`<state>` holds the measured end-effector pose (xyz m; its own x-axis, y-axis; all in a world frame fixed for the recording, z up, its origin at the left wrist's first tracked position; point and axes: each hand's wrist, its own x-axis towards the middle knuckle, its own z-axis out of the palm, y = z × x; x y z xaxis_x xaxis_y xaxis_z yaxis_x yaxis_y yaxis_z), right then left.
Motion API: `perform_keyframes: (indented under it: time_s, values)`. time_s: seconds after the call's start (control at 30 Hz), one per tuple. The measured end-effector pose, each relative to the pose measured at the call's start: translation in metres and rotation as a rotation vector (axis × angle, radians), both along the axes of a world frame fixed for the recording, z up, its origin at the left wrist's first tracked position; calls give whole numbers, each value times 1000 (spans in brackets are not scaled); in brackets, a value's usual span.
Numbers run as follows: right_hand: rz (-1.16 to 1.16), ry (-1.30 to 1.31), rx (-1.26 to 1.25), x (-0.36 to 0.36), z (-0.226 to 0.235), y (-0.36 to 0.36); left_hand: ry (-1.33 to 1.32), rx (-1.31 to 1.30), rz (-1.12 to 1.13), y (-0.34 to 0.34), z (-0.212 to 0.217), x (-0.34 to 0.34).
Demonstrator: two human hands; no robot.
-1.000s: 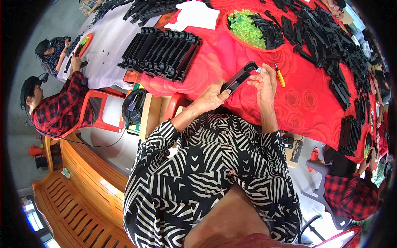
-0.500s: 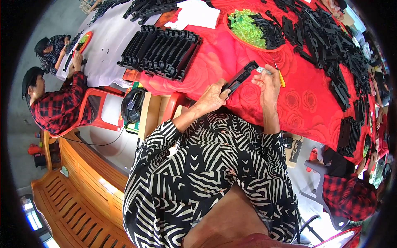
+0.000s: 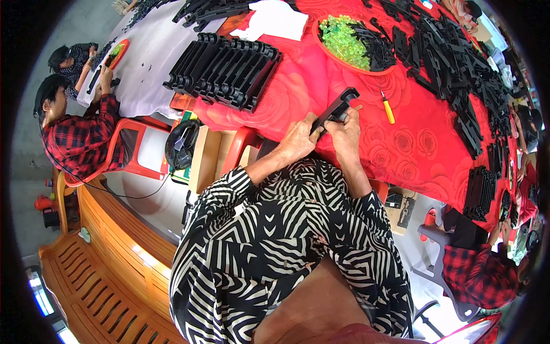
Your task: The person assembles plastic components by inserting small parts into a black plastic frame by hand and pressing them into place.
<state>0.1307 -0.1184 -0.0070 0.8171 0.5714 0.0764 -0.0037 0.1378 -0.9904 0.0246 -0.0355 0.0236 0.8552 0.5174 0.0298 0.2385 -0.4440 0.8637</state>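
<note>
My left hand (image 3: 299, 138) grips the lower end of a long black plastic part (image 3: 342, 101), which slants up and to the right above the red tablecloth (image 3: 401, 160). Closed round the middle of the same part is my right hand (image 3: 346, 135), its thumb and fingers pressed against it. Whether a small piece sits under the right fingers is hidden. On the cloth to the right lies a pointed tool with a yellow handle (image 3: 389, 110). Farther off stands a round orange-rimmed tray (image 3: 373, 73) holding green translucent pieces (image 3: 342, 39) and small black pieces (image 3: 375, 49).
A neat row of black plastic parts (image 3: 222, 70) sits left of my hands. Many loose ones (image 3: 444, 54) heap up at the far right. A white cloth (image 3: 282, 20) lies at the back. People sit at both sides; a wooden bench (image 3: 109, 275) is at lower left.
My right hand, which held a small pale piece by the part's far end, has come down and left onto the black part. That pale piece no longer shows.
</note>
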Motion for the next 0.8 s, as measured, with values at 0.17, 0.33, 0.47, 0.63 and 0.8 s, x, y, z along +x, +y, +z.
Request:
perform_keyframes:
  time_s: [0.17, 0.33, 0.47, 0.63, 0.8]
  values:
    - [-25, 33, -10, -2, 2, 0, -41, 46, 9, -3, -7, 0]
    - [-76, -10, 1, -3, 1, 0, -92, -10, -7, -3, -8, 0]
    - [-95, 1, 23, -7, 6, -3, -73, -138, -35, -2, -14, 3]
    - [-217, -162, -82, -2, 18, -9, -69, -241, -85, -3, -16, 4]
    - [-83, -31, -120, 21, 24, -18, -41, -272, -140, -3, -11, 1]
